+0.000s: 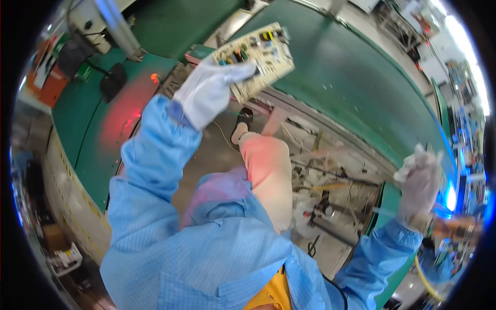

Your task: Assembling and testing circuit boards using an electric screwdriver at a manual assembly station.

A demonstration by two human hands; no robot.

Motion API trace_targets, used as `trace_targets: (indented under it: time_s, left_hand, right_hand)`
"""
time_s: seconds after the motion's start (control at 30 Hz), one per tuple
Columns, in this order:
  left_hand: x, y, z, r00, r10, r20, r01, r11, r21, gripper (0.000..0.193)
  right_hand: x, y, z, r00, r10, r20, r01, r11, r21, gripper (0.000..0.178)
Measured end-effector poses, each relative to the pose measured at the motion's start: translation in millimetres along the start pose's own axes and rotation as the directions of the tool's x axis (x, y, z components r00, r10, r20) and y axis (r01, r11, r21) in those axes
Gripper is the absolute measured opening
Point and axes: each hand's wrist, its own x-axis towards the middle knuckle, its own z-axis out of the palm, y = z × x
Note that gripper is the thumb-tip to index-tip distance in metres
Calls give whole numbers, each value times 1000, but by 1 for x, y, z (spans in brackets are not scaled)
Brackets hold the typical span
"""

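Note:
A cream-coloured circuit board with several upright components is tilted above the edge of a green belt. My left hand, in a white glove, is closed on the board's near left side, with the thumb lying across its face. Far off to the right, my right hand, also gloved in white, is raised over the right end of the green belt. Motion smears its fingers, and whether anything is in them cannot be made out. Beside that wrist is a blurred brownish thing.
At left stands a green-topped bench with a red glow on it and a black stand-like object. Under the belt lie cables and a metal frame. Shelves and equipment crowd the right rim. A white tray sits low at left.

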Motion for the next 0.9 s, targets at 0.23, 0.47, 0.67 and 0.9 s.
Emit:
trace_targets:
  time_s: [0.23,0.47,0.67,0.9]
  left_hand:
    - [74,-161,-80,799,-327,-504,487,844,225,55]
    - [73,-216,-144,717,-524,-460,650,264,713,68]
    - [94,-168,-117,719,-655,-233,450,184,874,76]
    - [107,-119,-51,898,-393,-199,364,406,838,70]
  right_hand:
    - [46,18,-123,870,-226,-439,-245,575,-781,53]
    - [43,43,-272,697,-564,-443,-656,-252,-712,62]
    - [42,43,-319,621,-627,-470,-747,-292,-597,62]
    - [58,36,-313,704,-520,-483,-677,-288,-677,39]
